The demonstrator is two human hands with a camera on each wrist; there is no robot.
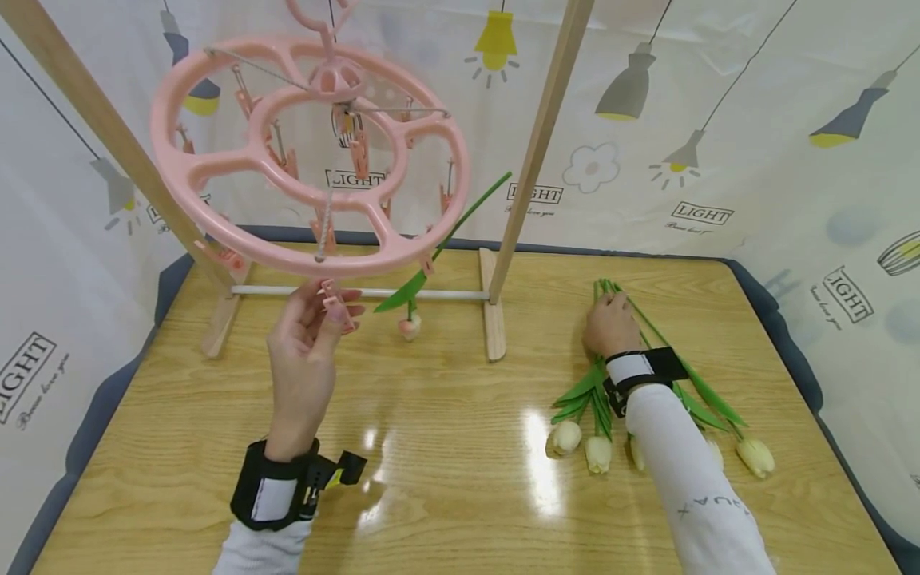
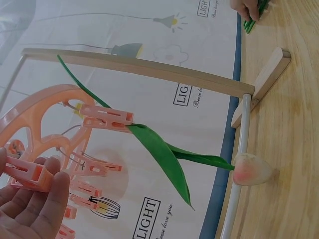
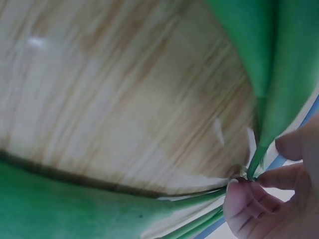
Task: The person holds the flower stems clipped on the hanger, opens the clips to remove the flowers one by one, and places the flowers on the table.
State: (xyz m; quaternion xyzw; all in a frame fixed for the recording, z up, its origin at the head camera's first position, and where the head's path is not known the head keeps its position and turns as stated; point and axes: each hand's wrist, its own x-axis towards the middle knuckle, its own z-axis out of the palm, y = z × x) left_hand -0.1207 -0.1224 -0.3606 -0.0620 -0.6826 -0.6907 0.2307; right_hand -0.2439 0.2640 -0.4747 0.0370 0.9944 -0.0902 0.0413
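My left hand [image 1: 305,363] holds a pink clothespin [image 1: 336,305] between thumb and fingers, just under the front rim of the round pink drying hanger [image 1: 247,246]. To its right, another clothespin [image 2: 107,118] on the hanger grips the stem of a pink-white tulip [image 1: 409,327], which hangs bloom-down. Over on the right side of the table, my right hand [image 1: 609,323] pinches a green stem [image 3: 256,160] among several white tulips [image 1: 598,455]. These lie with blooms toward me, partly covered by the right forearm.
A wooden stand [image 1: 533,152] with a white crossbar [image 1: 446,295] surrounds the hanger. More pink clothespins [image 1: 359,156] dangle from the rings. Behind the wooden table [image 1: 431,447] hangs a lamp-printed cloth [image 1: 596,48], with a dark blue band along the table's edge.
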